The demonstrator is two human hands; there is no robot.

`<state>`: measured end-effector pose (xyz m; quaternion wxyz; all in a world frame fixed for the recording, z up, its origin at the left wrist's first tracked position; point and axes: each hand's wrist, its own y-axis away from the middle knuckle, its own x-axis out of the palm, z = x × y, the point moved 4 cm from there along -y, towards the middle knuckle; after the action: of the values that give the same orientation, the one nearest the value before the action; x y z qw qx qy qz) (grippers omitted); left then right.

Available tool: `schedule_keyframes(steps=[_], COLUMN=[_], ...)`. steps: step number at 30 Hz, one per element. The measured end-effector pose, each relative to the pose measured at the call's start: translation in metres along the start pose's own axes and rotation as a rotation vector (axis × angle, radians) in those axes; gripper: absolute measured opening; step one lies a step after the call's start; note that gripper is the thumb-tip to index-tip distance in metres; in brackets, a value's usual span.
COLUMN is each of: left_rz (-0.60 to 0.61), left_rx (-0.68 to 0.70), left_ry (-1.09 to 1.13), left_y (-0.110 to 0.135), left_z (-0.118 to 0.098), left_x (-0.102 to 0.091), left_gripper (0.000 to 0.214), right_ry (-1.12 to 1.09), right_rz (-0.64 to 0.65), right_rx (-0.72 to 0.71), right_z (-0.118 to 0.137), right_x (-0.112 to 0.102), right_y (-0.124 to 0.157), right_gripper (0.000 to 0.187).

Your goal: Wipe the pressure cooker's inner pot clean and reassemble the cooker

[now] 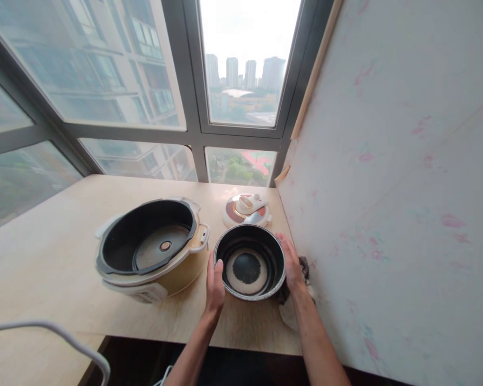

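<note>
Between my two hands is a round black inner pot [247,268] with a worn pale ring on its bottom. My left hand [215,287] presses against the pot's left side, thumb near the rim. On the opposite side, my right hand [290,262] grips the outer wall, its fingers partly hidden behind it. To the left stands the pressure cooker body [177,281], without a lid, its dark cavity showing a small round disc in the floor. Behind the pot lies the cooker's lid [245,209], white and reddish with a handle on top.
A dark, crumpled cloth [304,268] lies by the wall beside my right hand. The wooden tabletop [56,241] meets windows at the back and a flower-patterned wall [386,214] on the right. A white cord [64,332] curves across the lower left.
</note>
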<state>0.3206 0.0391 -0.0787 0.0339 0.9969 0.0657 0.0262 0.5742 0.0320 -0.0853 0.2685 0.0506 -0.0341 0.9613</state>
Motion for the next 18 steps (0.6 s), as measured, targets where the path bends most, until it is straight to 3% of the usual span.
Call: schedule_keyframes(steps=[5, 9, 14, 18], left_rz=[-0.078, -0.104, 0.003, 0.105], left_rx=[0.026, 0.091, 0.374, 0.592], left_ry=[0.062, 0.094, 0.052, 0.006], left_y=[0.005, 0.011, 0.020, 0.028], left_z=[-0.005, -0.022, -0.068, -0.114], left_x=[0.011, 0.016, 0.022, 0.028], left_gripper=[0.063, 0.059, 0.072, 0.080], right_ry=[0.134, 0.185, 0.171, 0.002], right_rz=[0.062, 0.111, 0.125, 0.018], right_rx=[-0.047, -0.073, -0.167, -0.259], right_z=[0.004, 0.019, 0.053, 0.091], right_x=[-0.002, -0.009, -0.018, -0.015], right_y=[0.001, 0.009, 0.026, 0.044], right_gripper=[0.061, 0.065, 0.067, 0.063])
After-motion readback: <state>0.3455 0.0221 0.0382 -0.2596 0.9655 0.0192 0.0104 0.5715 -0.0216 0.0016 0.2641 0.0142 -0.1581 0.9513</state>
